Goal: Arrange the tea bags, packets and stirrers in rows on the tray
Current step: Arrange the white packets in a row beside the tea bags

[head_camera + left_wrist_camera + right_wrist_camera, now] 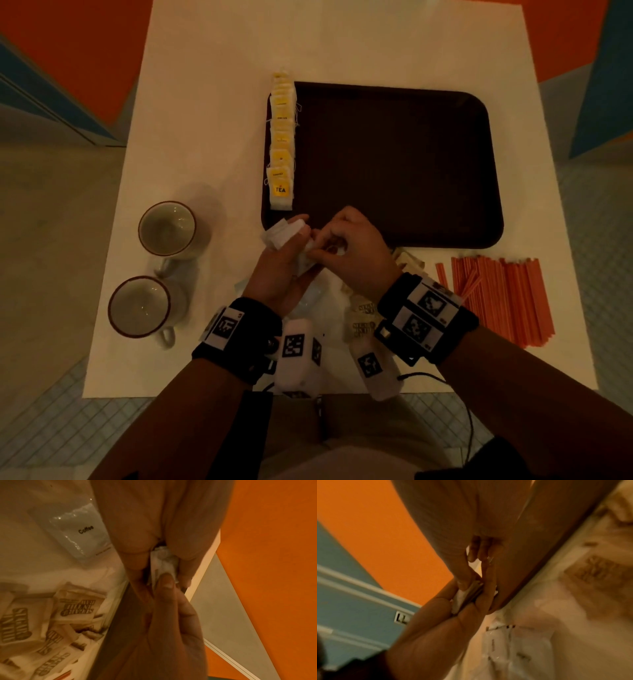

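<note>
You've got two empty cups with dark rims on the white bench [212, 113]: far cup [167, 228] and near cup [139, 306], just beside each other, handles toward you. Orange floor [75, 51] and blue panels [606, 78] beyond; tiled floor [44, 421] near you.

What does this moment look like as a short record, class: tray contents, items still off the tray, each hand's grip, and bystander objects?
Tray: one row of tea bags along its left edge.
Off the tray: orange stirrers to the right; sugar packets and a coffee packet near the table's front.
Left hand: grip on a stack of white packets.
Right hand: pinching that stack.
Bystanders: two cups.
</note>
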A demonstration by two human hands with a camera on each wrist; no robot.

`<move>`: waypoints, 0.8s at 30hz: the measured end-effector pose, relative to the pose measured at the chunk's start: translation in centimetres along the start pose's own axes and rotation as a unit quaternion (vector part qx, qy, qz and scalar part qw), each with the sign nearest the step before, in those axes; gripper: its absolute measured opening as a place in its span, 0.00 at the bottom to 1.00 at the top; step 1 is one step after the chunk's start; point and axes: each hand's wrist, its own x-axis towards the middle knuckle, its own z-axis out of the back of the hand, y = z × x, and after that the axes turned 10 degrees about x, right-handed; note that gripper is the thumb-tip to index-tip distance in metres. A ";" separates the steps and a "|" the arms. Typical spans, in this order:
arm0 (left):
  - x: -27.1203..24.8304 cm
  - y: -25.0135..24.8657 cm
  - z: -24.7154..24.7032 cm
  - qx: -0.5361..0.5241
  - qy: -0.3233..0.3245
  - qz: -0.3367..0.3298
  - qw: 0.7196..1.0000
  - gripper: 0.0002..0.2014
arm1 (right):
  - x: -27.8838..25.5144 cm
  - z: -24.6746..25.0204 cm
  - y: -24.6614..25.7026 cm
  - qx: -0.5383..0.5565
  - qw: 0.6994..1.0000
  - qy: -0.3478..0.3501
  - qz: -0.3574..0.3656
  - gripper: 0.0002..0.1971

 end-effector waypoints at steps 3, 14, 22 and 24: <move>-0.1 -0.2 -0.1 0.005 0.005 0.011 1.000 0.20 | 0.4 0.6 0.3 -0.163 0.977 0.104 0.089 0.30; -0.7 -0.8 1.8 0.149 0.017 -0.020 0.989 0.14 | 2.5 -2.1 0.3 -0.241 0.939 0.217 0.114 0.33; -4.3 -1.5 6.1 0.193 -0.005 -0.044 0.980 0.11 | -1.4 -1.1 -0.7 -0.071 0.983 0.166 0.024 0.37; -5.6 -1.2 7.5 0.189 -0.007 -0.048 0.981 0.11 | -3.2 -1.4 -1.9 -0.128 0.978 0.164 -0.004 0.25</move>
